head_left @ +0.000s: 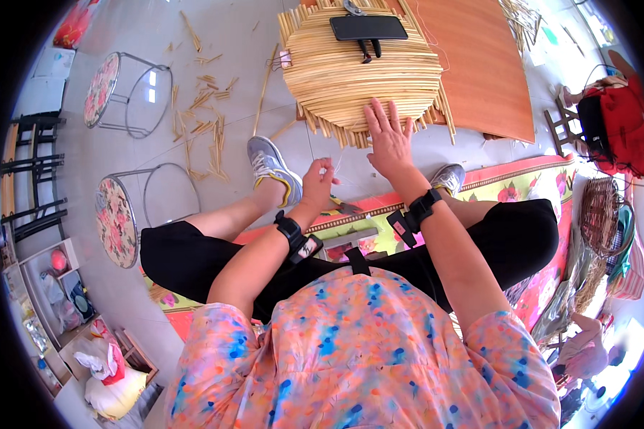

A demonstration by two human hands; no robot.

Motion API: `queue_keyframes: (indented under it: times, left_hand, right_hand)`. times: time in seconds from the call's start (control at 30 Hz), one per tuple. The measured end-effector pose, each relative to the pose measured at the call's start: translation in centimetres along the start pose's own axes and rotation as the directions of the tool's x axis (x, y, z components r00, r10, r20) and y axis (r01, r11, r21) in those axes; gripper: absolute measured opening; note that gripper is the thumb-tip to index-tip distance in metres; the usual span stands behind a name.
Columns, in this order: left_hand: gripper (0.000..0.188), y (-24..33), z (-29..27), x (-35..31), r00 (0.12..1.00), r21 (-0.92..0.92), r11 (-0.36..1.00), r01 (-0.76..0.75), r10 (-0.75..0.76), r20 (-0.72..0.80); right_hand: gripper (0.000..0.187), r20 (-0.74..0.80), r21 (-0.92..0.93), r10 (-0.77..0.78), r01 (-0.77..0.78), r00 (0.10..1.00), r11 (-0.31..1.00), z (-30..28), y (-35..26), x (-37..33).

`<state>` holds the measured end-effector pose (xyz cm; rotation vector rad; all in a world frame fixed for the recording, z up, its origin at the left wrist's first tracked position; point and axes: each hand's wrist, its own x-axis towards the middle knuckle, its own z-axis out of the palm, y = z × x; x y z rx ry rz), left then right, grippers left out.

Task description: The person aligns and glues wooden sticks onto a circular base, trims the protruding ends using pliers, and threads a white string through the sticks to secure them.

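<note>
A round mat of straw-coloured reed stalks (365, 79), laid side by side, lies at the near left part of an orange-brown wooden board. My right hand (389, 139) rests open on its near edge, fingers stretched out across the stalk ends. Closer to me and to the left, my left hand (320, 180) is closed in a pinch, apart from the mat. Thin white thread (338, 170) trails from its fingertips. Below that hand, a pair of scissors (347, 208) lies partly hidden on the flowered cloth. A dark phone (368, 28) with a small black stand lies over the mat's far part.
Cut stalk pieces (211, 129) litter the tiled floor at left. Two round flowered stools (116, 222) lie tipped there. The wooden board (486, 79) extends right of the mat. A wicker basket (599, 214) stands at right, near a red bag (626, 125). Another person (583, 350) is at lower right.
</note>
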<state>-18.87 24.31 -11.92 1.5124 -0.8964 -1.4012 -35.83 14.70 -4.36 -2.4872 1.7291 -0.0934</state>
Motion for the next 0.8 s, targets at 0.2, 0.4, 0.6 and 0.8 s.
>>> queue_keyframes:
  times: [0.2, 0.4, 0.6, 0.8]
  left_hand:
    - [0.008, 0.4, 1.2, 3.9, 0.983, -0.336, 0.924, 0.182, -0.183, 0.031]
    - [0.011, 1.0, 3.6, 5.5, 0.975, -0.502, 0.840, 0.206, -0.134, 0.177]
    - [0.010, 0.2, 1.3, 4.7, 0.970, -0.343, 0.923, 0.175, -0.100, 0.224]
    - [0.019, 0.5, -0.1, 4.0, 0.948, -0.299, 0.931, 0.210, -0.119, 0.296]
  right_hand:
    - [0.101, 0.002, -0.004, 0.004, -0.004, 1.000, 1.000, -0.1, -0.3, 0.2]
    - [0.103, 0.047, 0.026, 0.015, -0.017, 0.999, 1.000, -0.8, -0.5, 0.3]
    - [0.104, 0.112, 0.106, 0.018, -0.030, 0.994, 0.994, -2.1, -0.3, 0.5]
    - [0.102, 0.096, 0.192, 0.054, -0.071, 0.994, 0.979, -2.6, -0.3, 0.3]
